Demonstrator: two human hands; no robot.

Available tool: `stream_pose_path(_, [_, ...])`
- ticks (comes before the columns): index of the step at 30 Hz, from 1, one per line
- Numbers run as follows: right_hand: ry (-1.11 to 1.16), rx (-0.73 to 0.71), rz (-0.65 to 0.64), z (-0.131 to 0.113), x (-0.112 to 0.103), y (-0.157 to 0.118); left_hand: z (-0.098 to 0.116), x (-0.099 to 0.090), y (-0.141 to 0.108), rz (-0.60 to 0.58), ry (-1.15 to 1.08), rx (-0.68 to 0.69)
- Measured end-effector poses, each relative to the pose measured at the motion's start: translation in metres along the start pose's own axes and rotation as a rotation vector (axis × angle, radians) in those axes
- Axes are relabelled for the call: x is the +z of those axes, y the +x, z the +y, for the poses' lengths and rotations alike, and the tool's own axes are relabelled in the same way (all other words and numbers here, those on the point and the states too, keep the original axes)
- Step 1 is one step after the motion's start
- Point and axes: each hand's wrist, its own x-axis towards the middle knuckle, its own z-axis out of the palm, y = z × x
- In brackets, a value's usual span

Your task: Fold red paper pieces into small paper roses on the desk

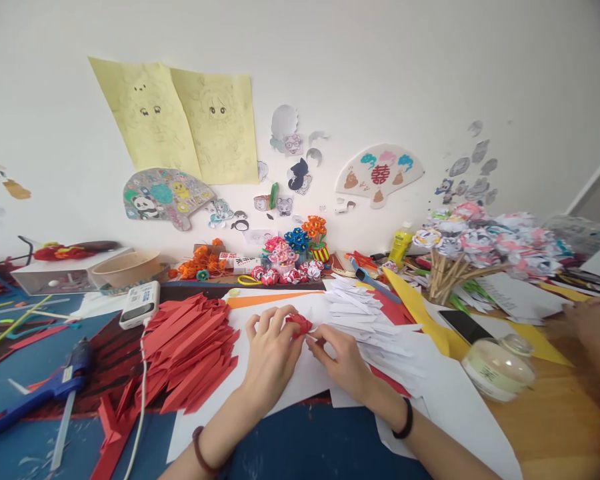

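Observation:
Between my two hands is a small folded red paper flower (300, 324), held above white sheets of paper. My left hand (273, 350) pinches it from the left with thumb and forefinger, the other fingers curled above. From the right, my right hand (344, 360) has thumb and fingertips pressed together at the flower's lower edge, on a thin pale bit of paper. To the left lies a thick pile of red paper strips (195, 347). A heap of white paper strips (375, 327) lies to the right.
A blue glue gun (65, 380) lies at left, near a white power bank (140, 305) with a cable. At right are a phone (469, 328), a plastic bottle (500, 370), paper flowers on sticks (445, 267) and another person's arm (595, 333). Small bouquets (283, 257) line the wall.

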Motion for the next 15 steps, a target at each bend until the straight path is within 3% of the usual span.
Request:
stream_pose_path(10, [0.054, 0.010, -0.076, 0.010, 0.001, -0.005, -0.004, 0.007, -0.005, -0.028, -0.071, 0.024])
stream_pose_path(15, [-0.049, -0.020, -0.035, 0.013, 0.000, -0.004, -0.003, -0.001, 0.000, -0.026, -0.041, 0.023])
